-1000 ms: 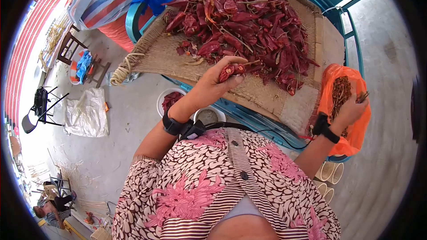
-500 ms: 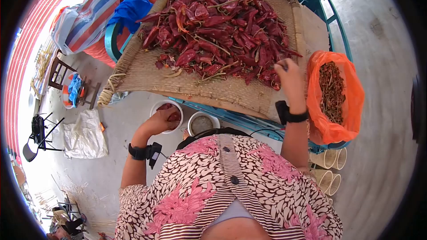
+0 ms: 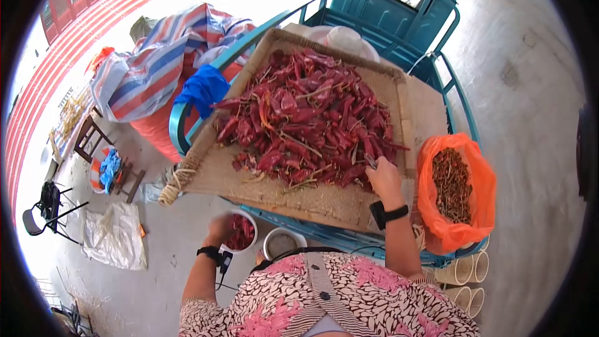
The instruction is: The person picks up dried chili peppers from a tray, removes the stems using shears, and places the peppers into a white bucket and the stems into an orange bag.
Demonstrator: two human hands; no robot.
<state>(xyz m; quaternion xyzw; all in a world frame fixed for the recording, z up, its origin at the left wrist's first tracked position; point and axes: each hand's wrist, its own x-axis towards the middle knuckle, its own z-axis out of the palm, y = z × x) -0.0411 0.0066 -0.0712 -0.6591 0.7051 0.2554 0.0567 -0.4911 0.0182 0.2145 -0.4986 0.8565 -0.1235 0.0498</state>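
A large heap of dried red chili peppers [image 3: 306, 125] lies on a shallow woven tray [image 3: 212, 171] in front of me. At the heap's near right edge, my right hand [image 3: 385, 181] is closed around a small grey metal tool [image 3: 370, 161], whose exact kind I cannot make out. My left hand [image 3: 219, 228], smeared by motion, is at the left rim of a white bucket [image 3: 254, 228] holding red chili pieces [image 3: 239, 232]. Its fingers are too blurred to read.
An orange plastic bag [image 3: 427, 212] of dry stems [image 3: 452, 186] stands right of the tray. A second white bucket [image 3: 268, 244] is below the tray. The tray rests on a teal cart [image 3: 387, 40]. A striped tarp [image 3: 150, 81] and blue cloth [image 3: 203, 90] lie left.
The view has tilted up, showing more of the cart. My left hand has moved from inside the bucket to its left rim. My right hand has come down against the heap's edge.
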